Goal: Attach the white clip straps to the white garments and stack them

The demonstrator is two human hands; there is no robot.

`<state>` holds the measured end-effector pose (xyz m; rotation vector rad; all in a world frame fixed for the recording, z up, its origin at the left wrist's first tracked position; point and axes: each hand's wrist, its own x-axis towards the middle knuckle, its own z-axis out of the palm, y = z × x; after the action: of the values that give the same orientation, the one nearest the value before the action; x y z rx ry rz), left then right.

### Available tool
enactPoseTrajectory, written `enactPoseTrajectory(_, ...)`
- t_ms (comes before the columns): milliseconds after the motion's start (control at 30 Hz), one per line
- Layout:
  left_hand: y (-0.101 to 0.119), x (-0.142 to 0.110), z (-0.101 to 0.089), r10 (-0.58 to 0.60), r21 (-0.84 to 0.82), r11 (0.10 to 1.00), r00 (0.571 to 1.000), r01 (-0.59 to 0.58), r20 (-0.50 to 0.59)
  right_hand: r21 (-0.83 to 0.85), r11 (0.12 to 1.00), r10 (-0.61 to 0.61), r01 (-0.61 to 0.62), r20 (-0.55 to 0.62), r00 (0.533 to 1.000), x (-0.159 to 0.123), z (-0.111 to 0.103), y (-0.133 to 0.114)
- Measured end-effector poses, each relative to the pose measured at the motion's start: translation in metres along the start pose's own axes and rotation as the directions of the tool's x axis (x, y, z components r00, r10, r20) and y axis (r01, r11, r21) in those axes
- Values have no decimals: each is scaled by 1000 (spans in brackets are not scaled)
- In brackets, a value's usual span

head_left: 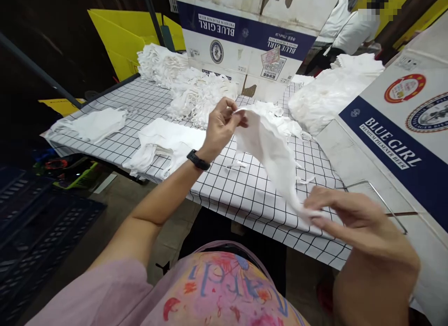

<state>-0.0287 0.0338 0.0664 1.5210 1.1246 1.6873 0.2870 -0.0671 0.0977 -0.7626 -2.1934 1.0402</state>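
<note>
A thin white piece of cloth [269, 153] is stretched in the air over the table, slanting down from left to right. One end is pinched between the fingers of my left hand [226, 123], which has a black band at the wrist. Nearer the table's front edge, my right hand [353, 218] grips the other end, its fingers slightly blurred. On the tabletop left of my left hand lies a stack of flat white cloth pieces [171, 141]. Behind the stretched cloth, more loose white pieces [269, 109] partly show.
The table [241, 186] wears a black-and-white checked cover. Heaped white pieces [203, 95] stand before a large Blue Girl carton [241, 46]; another carton [392, 134] leans at right beside a white bundle [332, 92]. A smaller pile [94, 123] lies far left. A person [353, 31] is behind.
</note>
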Motion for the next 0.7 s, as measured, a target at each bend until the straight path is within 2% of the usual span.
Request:
enactPoseTrajectory(33,5,-5,8,-18,-74,997,999,22,48,-21,999,-31,32,67,997,6,6,-3)
enactPoseTrajectory(67,9,-11,15,-35,-152,987,993,52,113,-43,998,-37,39,38,999,15,10,-4)
enactPoseTrajectory(100,14,-17,22,-49,-227,970,980,93,193,-59,998,-33,29,-67,997,25,14,-2)
enactPoseTrajectory(167,21,-28,33,-64,-344,917,927,201,370,-49,999,-19,4,-297,955,48,19,6)
enactPoseTrajectory(200,24,-32,38,-65,-378,890,892,255,448,-26,1000,-7,-1,-333,943,60,20,11)
enactPoseTrajectory(267,27,-37,44,-69,-406,849,834,337,547,39,999,17,-7,-265,964,79,20,18)
enactPoseTrajectory(333,28,-37,47,-87,-416,827,816,379,571,64,997,48,-39,-148,988,91,19,21)
enactPoseTrajectory(400,29,-36,47,-121,-411,817,817,405,564,11,995,100,-99,-125,987,96,20,20)
enactPoseTrajectory(533,29,-34,41,-148,-410,801,808,436,571,-108,972,175,-206,-245,954,93,23,12)
enactPoseTrajectory(700,31,-37,35,-112,-429,788,788,442,605,-242,943,91,-228,-472,877,89,25,3)
